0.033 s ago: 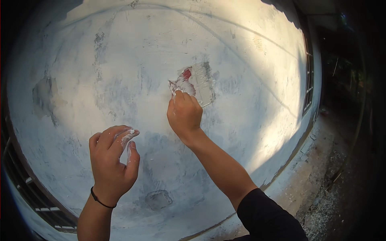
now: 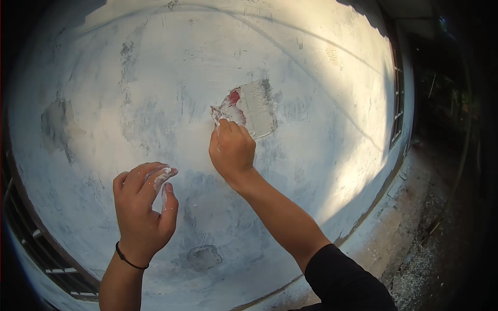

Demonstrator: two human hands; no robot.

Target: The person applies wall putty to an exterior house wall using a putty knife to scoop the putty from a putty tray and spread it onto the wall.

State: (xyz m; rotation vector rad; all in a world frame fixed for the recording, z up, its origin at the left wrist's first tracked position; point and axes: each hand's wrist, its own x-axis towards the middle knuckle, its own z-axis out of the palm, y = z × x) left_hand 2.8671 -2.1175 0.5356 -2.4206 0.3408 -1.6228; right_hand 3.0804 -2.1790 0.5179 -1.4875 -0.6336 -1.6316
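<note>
My right hand (image 2: 232,150) grips a wide putty knife (image 2: 252,110) with a red handle smeared in white filler. Its blade lies flat against the whitish plastered wall (image 2: 181,62), over a fresh grey patch. My left hand (image 2: 144,207) hovers lower left, just in front of the wall, holding nothing. Its fingers are loosely curled, with white filler on the fingertips. A thin black band circles the left wrist. A dark sleeve covers my right upper arm.
Grey filled patches mark the wall at the left (image 2: 54,122) and low in the middle (image 2: 205,256). A barred window (image 2: 397,103) is at the right, another grille (image 2: 31,243) at the lower left. Rubble-strewn ground (image 2: 425,259) runs along the wall's foot.
</note>
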